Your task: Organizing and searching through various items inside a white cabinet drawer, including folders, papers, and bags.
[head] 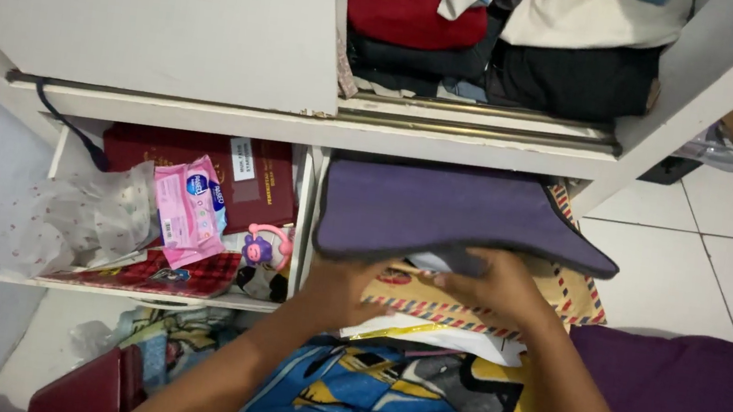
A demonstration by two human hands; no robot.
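While both hands reach into the open right drawer (312, 227) at frame centre, the left hand (340, 288) lies on a brown envelope with striped edging (574, 301), fingers curled under the purple folder (440, 213); whether they grip it cannot be told. The right hand (494, 287) has its fingers pressed on the folder's lower edge, apparently pinching it. The left drawer (57, 157) holds a pink wipes packet (189, 208), a maroon book (263, 179) and a clear plastic bag (66, 220). Folded clothes (499, 36) fill the shelf above.
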